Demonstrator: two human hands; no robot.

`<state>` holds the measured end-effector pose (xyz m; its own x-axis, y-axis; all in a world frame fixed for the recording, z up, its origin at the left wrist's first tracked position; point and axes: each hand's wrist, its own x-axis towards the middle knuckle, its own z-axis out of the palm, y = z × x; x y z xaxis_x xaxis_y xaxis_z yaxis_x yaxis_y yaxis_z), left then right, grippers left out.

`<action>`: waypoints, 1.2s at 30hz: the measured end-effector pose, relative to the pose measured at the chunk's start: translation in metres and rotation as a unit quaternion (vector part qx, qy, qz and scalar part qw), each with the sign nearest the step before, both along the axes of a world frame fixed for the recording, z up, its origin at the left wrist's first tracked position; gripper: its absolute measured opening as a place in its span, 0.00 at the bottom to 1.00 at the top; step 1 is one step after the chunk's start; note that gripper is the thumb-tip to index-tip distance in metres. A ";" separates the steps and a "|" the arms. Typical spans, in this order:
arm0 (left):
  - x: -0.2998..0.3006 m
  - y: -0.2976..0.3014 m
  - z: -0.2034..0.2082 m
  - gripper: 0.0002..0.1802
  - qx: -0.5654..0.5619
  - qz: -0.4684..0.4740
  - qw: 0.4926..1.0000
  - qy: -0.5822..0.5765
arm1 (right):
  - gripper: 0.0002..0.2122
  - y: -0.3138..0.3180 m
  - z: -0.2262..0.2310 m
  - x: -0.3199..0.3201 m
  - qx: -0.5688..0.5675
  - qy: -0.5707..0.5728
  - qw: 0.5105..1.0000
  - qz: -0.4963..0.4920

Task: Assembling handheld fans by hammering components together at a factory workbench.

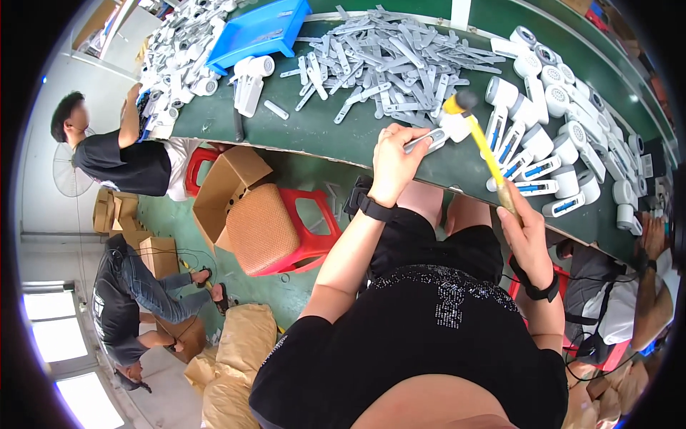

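My right hand (527, 225) is wrapped round the handle of a mallet (486, 151), yellow with a paler grip. Its yellow and dark head is raised over the bench edge in front of me. Under that head, my left hand (397, 156) grips a white handheld device (453, 129), its grey handle side toward my fingers. The mallet's head partly covers the device; whether they touch I cannot tell. Just beyond lies a large heap of flat grey strips (400, 53). Beside the mallet, several white devices (537, 169) lie with blue parts showing in their open handles.
More white round-headed devices (572, 93) crowd the bench's right side. At the back left are a blue tray (259, 32) and another white pile (182, 53). A dark-handled tool (238, 118) lies near the edge. Behind me stand a red stool (307, 214) and a cardboard box (232, 175). Other people work nearby.
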<state>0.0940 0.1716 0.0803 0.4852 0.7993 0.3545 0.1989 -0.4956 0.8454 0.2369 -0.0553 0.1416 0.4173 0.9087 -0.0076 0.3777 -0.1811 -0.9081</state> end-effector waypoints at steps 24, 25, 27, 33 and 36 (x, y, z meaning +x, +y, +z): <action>-0.001 -0.001 -0.003 0.09 -0.046 -0.059 0.997 -0.037 | 0.20 -0.013 0.013 -0.003 -0.011 -0.075 0.996 0.037; -0.003 -0.001 -0.001 0.09 -0.048 -0.057 0.997 -0.036 | 0.20 -0.015 0.015 -0.005 0.004 -0.079 0.996 0.028; -0.007 -0.002 0.003 0.13 0.035 -0.065 0.997 0.005 | 0.21 -0.016 0.017 -0.009 0.001 -0.060 0.998 0.019; -0.029 -0.006 -0.001 0.18 0.161 -0.008 0.983 0.088 | 0.22 -0.019 0.015 -0.013 -0.002 -0.064 0.997 0.048; -0.028 -0.006 -0.001 0.16 0.154 -0.013 0.986 0.070 | 0.22 -0.017 0.019 -0.019 0.051 -0.103 0.993 0.038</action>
<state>0.0661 0.1659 0.0792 0.5657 0.6517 0.5053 0.2876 -0.7302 0.6197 0.2184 -0.0727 0.1602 0.3302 0.9294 0.1650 0.5659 -0.0550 -0.8226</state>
